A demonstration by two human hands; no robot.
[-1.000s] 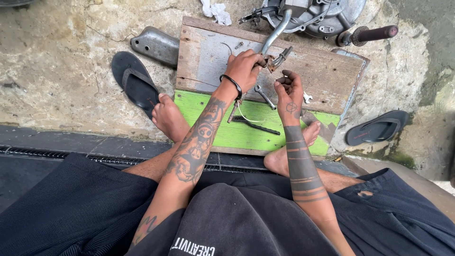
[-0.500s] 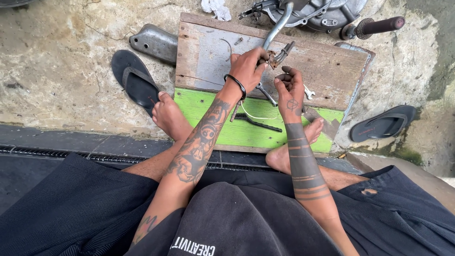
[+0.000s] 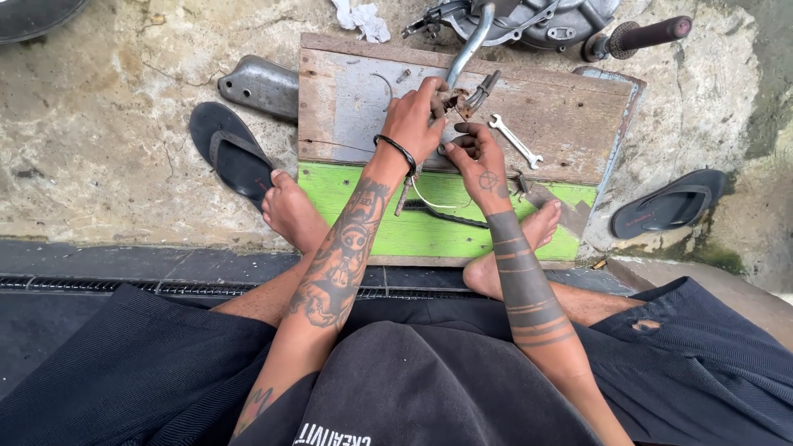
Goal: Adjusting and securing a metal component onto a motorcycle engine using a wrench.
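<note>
My left hand [image 3: 415,120] grips a small rusty metal part [image 3: 452,99] at the lower end of a bent grey metal tube [image 3: 469,45]. My right hand [image 3: 476,157] sits just below and to the right, its fingers pinched on the same rusty part. Both hands work over a worn wooden board [image 3: 570,124] with a green painted front strip [image 3: 429,231]. A pair of pliers [image 3: 483,89] lies just beyond the hands, and a small silver wrench [image 3: 514,140] lies on the board to the right.
Black sandals lie at left [image 3: 230,153] and right [image 3: 669,213]. A grey metal cover [image 3: 258,84] rests beside the board. An engine casing [image 3: 541,18] and a black handlebar grip [image 3: 648,35] sit at the top. My bare feet [image 3: 289,211] rest on the board's front edge.
Both hands stay on the rusty part at the tube's end, shifting slightly up the board. The small wrench to the right of my hands is now in plain view.
</note>
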